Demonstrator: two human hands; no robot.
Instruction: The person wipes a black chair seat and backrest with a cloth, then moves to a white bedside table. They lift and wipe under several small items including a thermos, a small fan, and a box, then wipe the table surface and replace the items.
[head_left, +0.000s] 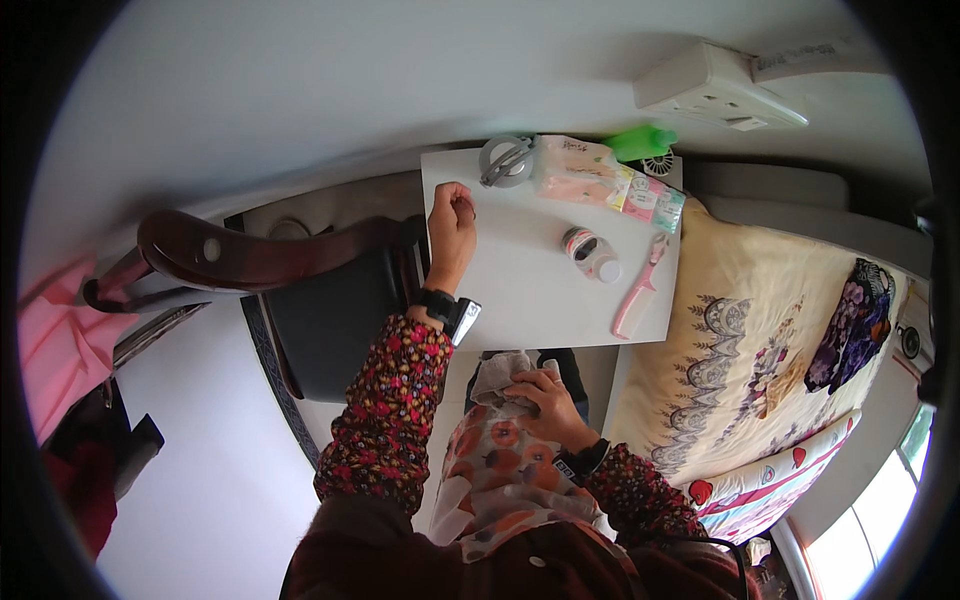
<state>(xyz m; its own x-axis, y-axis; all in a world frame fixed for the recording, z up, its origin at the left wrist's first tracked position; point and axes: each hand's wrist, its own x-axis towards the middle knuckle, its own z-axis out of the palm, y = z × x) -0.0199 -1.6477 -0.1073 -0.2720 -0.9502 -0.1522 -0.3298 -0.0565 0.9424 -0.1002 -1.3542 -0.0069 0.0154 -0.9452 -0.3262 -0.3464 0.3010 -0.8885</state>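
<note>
My right hand (553, 409) grips a folded grey cloth (501, 379) in front of my apron with its orange print (502, 450), just below the front edge of a white tabletop (510, 300). Over the table's left side, my left hand (452, 232) is curled closed, and no object shows in it. Nearest to its fingers is a round grey lidded container (508, 161) by the wall. A clear bottle with a white cap (592, 255) lies on its side mid-table. Close to the right edge lies a pink comb (641, 289).
Tissue packs (581, 172) and a green bottle (637, 142) line the table's back. A dark wooden chair (262, 255) stands left. On the right is a bed with a cream patterned cover (697, 315). A white power strip (712, 90) is on the wall.
</note>
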